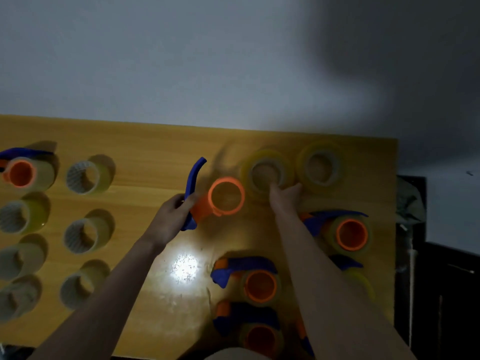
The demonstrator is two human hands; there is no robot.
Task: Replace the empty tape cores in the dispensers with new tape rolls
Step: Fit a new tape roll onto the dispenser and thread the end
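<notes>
At centre frame I see the left hand point(170, 216) clasped around the blue handle of an orange-drum tape dispenser point(215, 197), lifted above the yellow wooden table point(155, 152); the right hand point(284, 196) reaches up-right, fingers curled on a blurred clear tape roll point(266, 172); empty cardboard cores point(83, 178) stand at left.

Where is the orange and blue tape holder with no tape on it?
In the head view the empty dispenser is mid-table, held by the left hand, just left of the tape roll that the right hand is reaching.
</notes>
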